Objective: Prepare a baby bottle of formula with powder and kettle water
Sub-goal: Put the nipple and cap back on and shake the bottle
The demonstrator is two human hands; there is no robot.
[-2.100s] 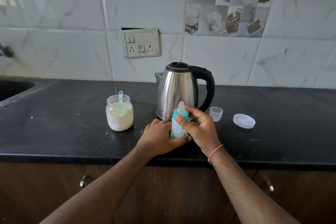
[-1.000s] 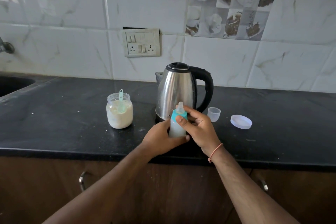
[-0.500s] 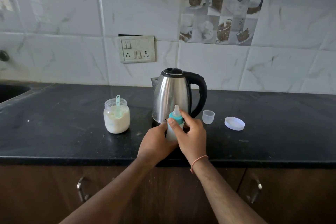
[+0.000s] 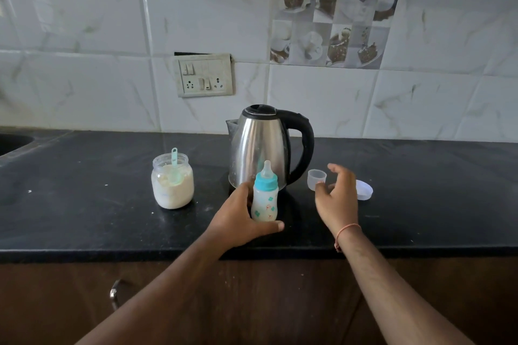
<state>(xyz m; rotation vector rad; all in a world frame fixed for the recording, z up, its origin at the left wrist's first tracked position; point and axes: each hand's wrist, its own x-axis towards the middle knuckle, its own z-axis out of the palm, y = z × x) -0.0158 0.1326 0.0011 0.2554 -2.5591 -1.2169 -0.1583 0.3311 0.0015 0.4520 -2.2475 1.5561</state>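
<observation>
A small baby bottle [image 4: 265, 202] with a teal collar and a clear teat stands upright on the black counter [image 4: 84, 204], holding milky liquid. My left hand [image 4: 238, 218] grips its lower body from the left, thumb across the front. My right hand [image 4: 337, 196] hovers to the right of the bottle with loose fingers, holding nothing, close to the clear bottle cap [image 4: 316, 179]. Behind the bottle stands a steel kettle [image 4: 263, 145] with a black handle. An open jar of white powder [image 4: 172, 183] with a teal scoop in it sits to the left.
A white jar lid [image 4: 364, 190] lies right of my right hand, partly hidden by it. A switch and socket plate [image 4: 204, 75] is on the tiled wall. A sink edge [image 4: 14, 143] shows at far left. Cabinet doors run below the counter.
My right hand has let go of the bottle's teal collar and moved right toward the clear cap. The left hand keeps hold of the bottle. The camera has tilted up slightly.
</observation>
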